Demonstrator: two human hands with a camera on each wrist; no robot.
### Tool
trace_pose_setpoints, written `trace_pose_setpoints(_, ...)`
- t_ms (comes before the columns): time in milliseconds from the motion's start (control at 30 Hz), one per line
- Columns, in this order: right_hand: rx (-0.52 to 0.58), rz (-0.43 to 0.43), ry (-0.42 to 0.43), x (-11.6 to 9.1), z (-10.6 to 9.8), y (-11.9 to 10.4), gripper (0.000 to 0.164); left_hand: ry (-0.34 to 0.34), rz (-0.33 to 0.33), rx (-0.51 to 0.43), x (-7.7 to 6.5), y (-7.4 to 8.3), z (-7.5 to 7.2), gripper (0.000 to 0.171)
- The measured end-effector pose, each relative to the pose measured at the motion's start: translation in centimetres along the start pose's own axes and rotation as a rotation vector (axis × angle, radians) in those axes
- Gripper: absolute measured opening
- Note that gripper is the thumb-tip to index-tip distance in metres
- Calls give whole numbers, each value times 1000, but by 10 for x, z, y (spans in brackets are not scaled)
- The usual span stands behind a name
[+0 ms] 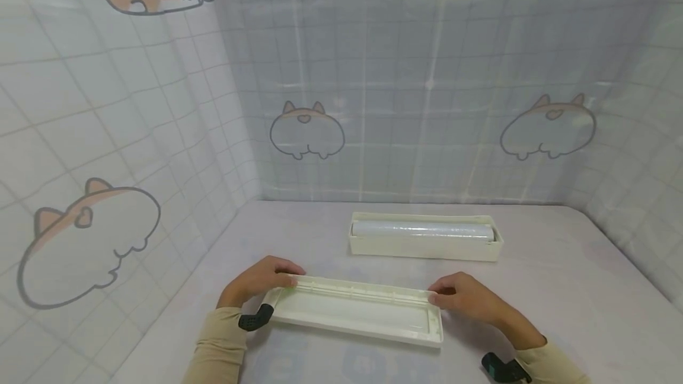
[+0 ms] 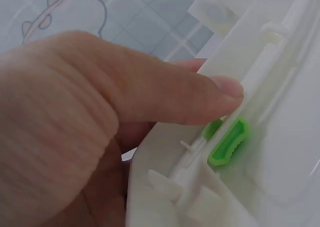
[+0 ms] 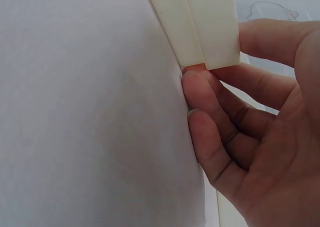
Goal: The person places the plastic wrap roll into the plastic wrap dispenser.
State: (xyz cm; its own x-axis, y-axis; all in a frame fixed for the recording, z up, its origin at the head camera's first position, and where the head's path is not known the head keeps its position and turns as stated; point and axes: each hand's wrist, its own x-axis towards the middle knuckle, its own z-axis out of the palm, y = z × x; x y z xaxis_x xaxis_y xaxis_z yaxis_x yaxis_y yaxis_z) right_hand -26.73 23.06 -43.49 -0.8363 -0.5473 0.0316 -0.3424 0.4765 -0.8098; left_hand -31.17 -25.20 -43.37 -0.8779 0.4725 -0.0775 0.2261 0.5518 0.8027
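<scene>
A long, shallow cream-white plastic lid (image 1: 357, 312), its hollow side up, lies slightly tilted in front of me. My left hand (image 1: 261, 280) pinches its far left corner, thumb on the inner rail and fingers behind the edge. By that thumb, a small green slider (image 2: 231, 143) sits on the rail in the left wrist view. My right hand (image 1: 469, 298) grips the far right corner. In the right wrist view the lid's end (image 3: 212, 27) is between thumb and fingers, and the other fingers curl beneath, near the table surface.
Behind the lid stands a cream-white box (image 1: 421, 249) holding a shiny roll of plastic wrap (image 1: 421, 230). The pale table (image 1: 299, 230) is bordered by hanging grid-patterned curtains (image 1: 395, 64) at the back and both sides.
</scene>
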Motion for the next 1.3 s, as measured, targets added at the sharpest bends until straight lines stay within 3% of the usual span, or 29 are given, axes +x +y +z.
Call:
trace_pose_setpoints(400, -34, -31, 55, 0, 2, 4, 18, 9, 12, 28, 7, 1, 3, 33)
trace_pose_setpoints(633, -31, 27, 124, -1, 1, 4, 17, 23, 56, 37, 10, 5, 7, 35)
trace_pose_setpoints(767, 25, 57, 156, 0, 0, 6, 19, 61, 67, 48, 12, 4, 10, 36)
trace_pose_setpoints(900, 75, 57, 200, 0, -2, 8, 21, 125, 27, 29, 15, 3, 13, 37)
trace_pose_setpoints(1300, 52, 27, 361, -2, -9, 7, 20, 308, -70, -12, 21, 0, 19, 37)
